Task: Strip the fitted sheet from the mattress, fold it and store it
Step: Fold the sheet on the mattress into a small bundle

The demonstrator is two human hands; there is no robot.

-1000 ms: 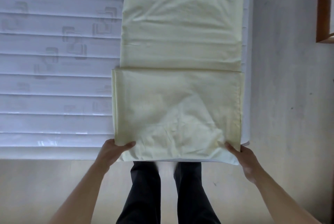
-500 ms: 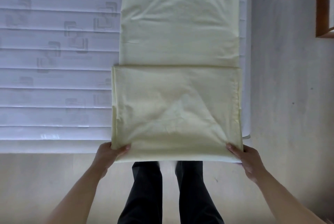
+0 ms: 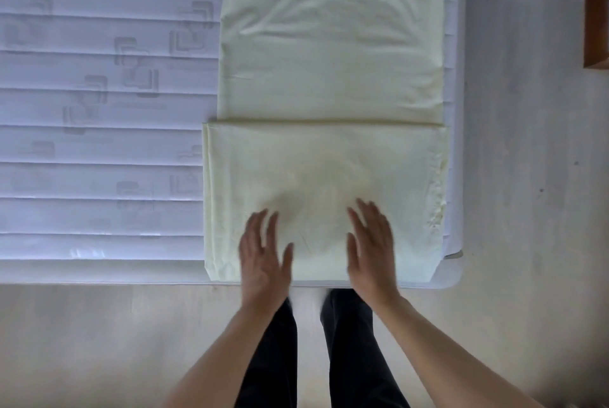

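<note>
Bare mattress (image 3: pixel 99 111) fills the left and top of my view, quilted and stripped, with pale floor (image 3: pixel 99 341) below its near edge and along its right side. My left hand (image 3: pixel 263 262) and right hand (image 3: pixel 370 249) lie flat on the near half of the folded fitted sheet (image 3: pixel 329 111), fingers (image 3: pixel 365 213) straight and spread, gripping nothing, palms down side by side near the middle. They are blurred, so I judge I am smoothing the fold.

To do it well I should press from the middle outward toward each side, pushing trapped air and creases to the edges, and keep the top layer from sliding off the one beneath. The bunched elastic seam (image 3: pixel 436 203) on the right edge looks lumpy and will want flattening or tucking under before the next fold.

The sheet's near edge sits just inside the mattress edge, and its right side runs close to the mattress corner (image 3: pixel 456 271), so there is little spare room there. The left side has wide bare mattress to work into. A brown wooden frame (image 3: pixel 596 12) stands well apart at the far right, out of my way
</note>
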